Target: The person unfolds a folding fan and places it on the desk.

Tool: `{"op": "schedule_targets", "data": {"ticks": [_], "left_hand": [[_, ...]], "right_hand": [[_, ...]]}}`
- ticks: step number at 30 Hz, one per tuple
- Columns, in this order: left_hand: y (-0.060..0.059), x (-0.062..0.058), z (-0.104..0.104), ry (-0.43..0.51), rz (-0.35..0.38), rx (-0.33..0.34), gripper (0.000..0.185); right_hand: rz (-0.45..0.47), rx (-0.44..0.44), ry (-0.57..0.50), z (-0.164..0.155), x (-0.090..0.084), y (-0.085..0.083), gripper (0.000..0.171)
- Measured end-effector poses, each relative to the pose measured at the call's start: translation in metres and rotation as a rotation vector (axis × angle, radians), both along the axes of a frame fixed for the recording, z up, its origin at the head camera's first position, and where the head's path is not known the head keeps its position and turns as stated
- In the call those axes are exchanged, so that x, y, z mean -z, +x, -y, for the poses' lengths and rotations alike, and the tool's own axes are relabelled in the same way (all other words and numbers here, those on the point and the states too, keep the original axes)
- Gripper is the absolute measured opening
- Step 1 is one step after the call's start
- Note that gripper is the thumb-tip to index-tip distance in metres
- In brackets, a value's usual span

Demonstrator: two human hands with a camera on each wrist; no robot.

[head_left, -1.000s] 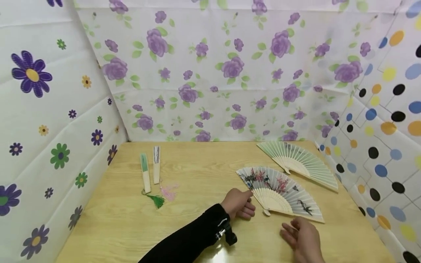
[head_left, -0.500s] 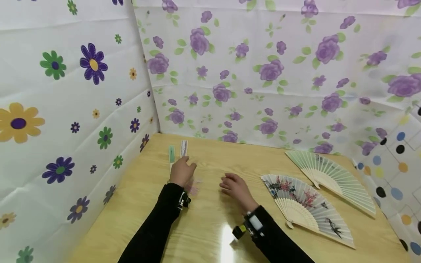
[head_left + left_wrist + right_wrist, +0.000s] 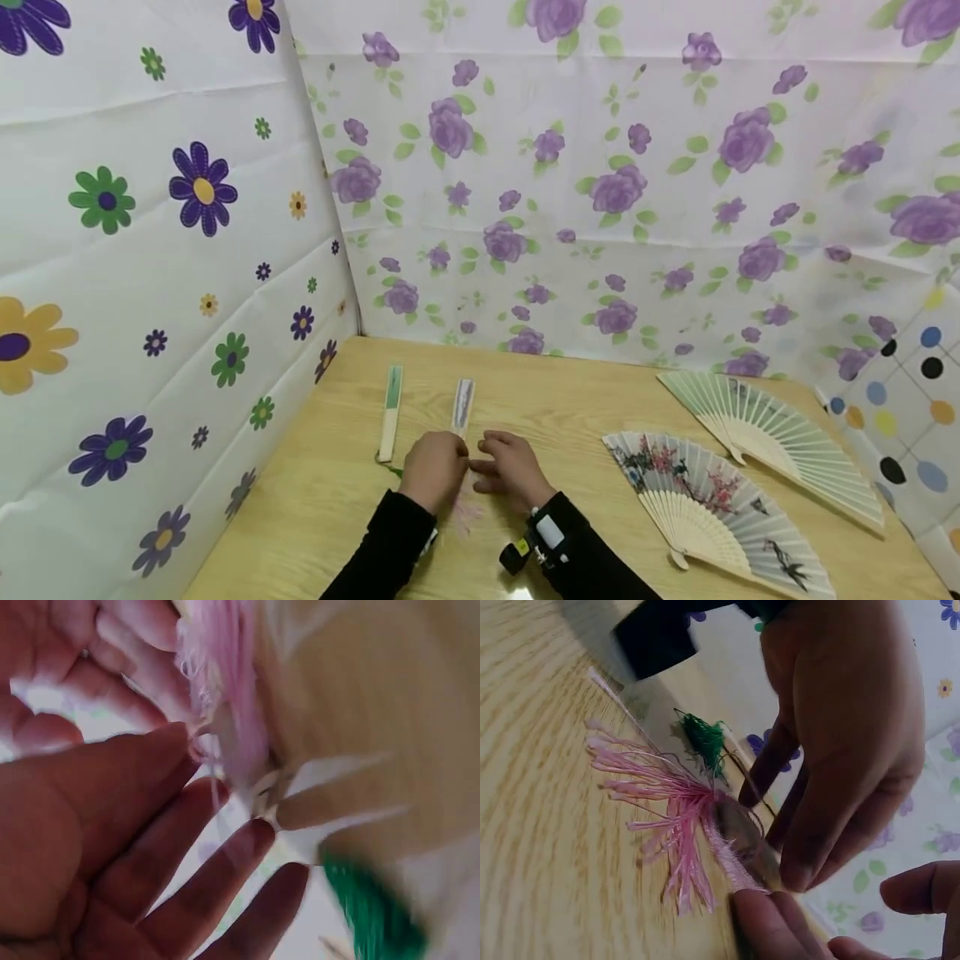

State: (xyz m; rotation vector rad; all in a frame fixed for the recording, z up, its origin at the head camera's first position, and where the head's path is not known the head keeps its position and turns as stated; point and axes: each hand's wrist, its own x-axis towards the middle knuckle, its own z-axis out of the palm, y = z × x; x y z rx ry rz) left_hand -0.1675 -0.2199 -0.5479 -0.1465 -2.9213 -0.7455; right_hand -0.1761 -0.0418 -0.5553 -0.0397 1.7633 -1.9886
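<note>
A folded fan (image 3: 463, 406) with a grey-purple pattern stands out beyond my left hand (image 3: 435, 471), which pinches it near its handle end. Its pink tassel (image 3: 682, 817) hangs below, with the strands spread over the wood. Close on the other side is my right hand (image 3: 513, 468), fingers loosely bent and fingertips right beside the fan; in the right wrist view its thumb stands apart from the fingers. To the left lies a second folded fan (image 3: 391, 414), green at the top, with a green tassel (image 3: 371, 907). The pinched end is partly hidden by the fingers.
Two spread fans lie at the right of the wooden table (image 3: 315, 517): a grey one with pink blossoms (image 3: 712, 504) in front and a pale green one (image 3: 780, 446) behind. Patterned cloth walls (image 3: 570, 208) enclose the back and both sides.
Both hands have moved from beside the blossom fan to the folded fans at the left. The patterned folded fan has shifted right, away from the green one. The head view has turned left.
</note>
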Motion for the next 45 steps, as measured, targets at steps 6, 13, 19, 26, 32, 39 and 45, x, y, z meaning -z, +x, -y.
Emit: {"op": "schedule_targets", "data": {"ticks": [6,13,19,26,32,39,45], "left_hand": [[-0.022,0.045,-0.012,0.007,-0.045,-0.05,0.029],[-0.02,0.027,-0.016,0.232,0.178,0.036,0.037],[-0.007,-0.029,-0.034,0.506,0.239,0.185,0.02],[-0.009,-0.041,-0.069,0.622,0.217,0.193,0.022],[-0.001,-0.035,-0.097,0.548,0.13,0.127,0.02],[-0.001,-0.031,-0.112,0.657,0.159,0.093,0.018],[-0.007,-0.026,-0.124,0.827,0.151,0.07,0.017]], "right_hand": [[0.054,0.039,0.002,-0.009,-0.003,0.006,0.062],[0.014,0.077,0.084,-0.021,-0.004,-0.003,0.058],[-0.095,0.152,0.131,-0.041,-0.02,-0.024,0.054],[-0.181,0.147,0.057,-0.067,-0.046,-0.022,0.046],[-0.18,0.236,0.009,-0.079,-0.04,-0.011,0.041],[-0.206,0.26,-0.003,-0.092,-0.036,-0.011,0.035],[-0.178,0.411,-0.043,-0.095,-0.039,-0.013,0.038]]}}
